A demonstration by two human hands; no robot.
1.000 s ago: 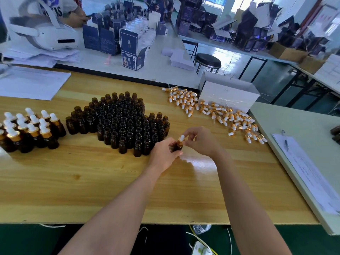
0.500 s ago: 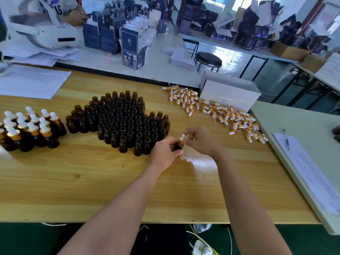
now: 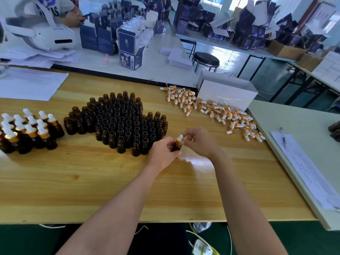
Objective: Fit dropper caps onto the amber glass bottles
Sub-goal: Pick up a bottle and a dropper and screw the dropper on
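Centrally on the wooden table (image 3: 92, 181), a cluster of uncapped amber bottles (image 3: 121, 124) stands upright with mouths open; their contents cannot be determined. At far left stand capped bottles (image 3: 29, 129). Beside a white box (image 3: 226, 92) lie loose dropper caps (image 3: 220, 115). The left hand (image 3: 162, 153) grips one amber bottle (image 3: 177, 146), fingers curled round its body. The right hand (image 3: 200, 142) pinches the dropper cap (image 3: 180, 138) seated on the bottle's neck, between thumb and fingertips.

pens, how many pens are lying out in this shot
1: a slim dark pen lies on the printed white paper sheet on the pale green table at right. Others may be hidden among the paper stacks at far left.
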